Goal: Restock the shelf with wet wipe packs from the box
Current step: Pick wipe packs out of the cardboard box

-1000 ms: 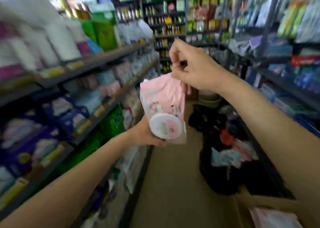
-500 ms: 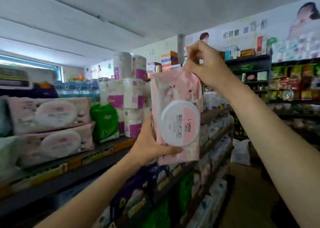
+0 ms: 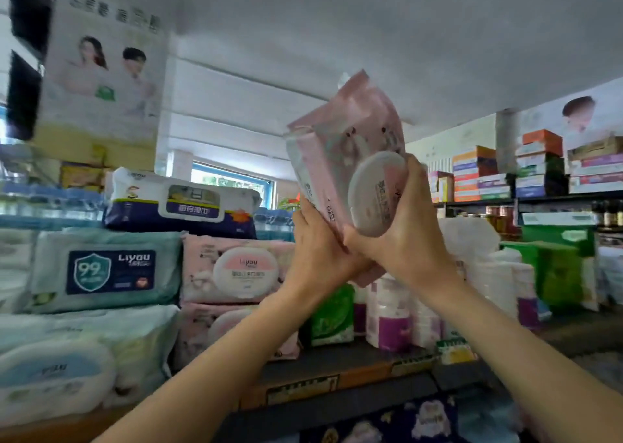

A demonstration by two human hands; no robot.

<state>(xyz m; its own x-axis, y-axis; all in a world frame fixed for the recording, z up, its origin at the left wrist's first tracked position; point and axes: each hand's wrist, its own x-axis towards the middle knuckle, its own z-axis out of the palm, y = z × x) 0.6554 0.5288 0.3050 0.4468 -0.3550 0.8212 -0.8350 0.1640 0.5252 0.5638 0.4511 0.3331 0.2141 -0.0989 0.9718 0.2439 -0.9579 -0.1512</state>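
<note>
I hold a pink wet wipe pack (image 3: pixel 340 146) with a round white and pink lid high above the top shelf (image 3: pixel 340 372), tilted with its top end up. My left hand (image 3: pixel 315 250) grips its lower left side. My right hand (image 3: pixel 409 230) grips its lower end, fingers curled over the lid. Two identical pink packs (image 3: pixel 236 267) lie stacked on the shelf just left of my hands. The box is out of view.
A teal pack (image 3: pixel 104 270) and a navy and white pack (image 3: pixel 178 203) sit left of the pink stack, with pale packs below. Green packs (image 3: pixel 332 318) and purple and white tissue rolls (image 3: pixel 391 314) stand to the right. Far shelves carry coloured boxes (image 3: pixel 482 173).
The view swung left onto the top shelf. The pack rose and tilted. My right hand moved from pinching the pack's top edge down to its lower end over the lid.
</note>
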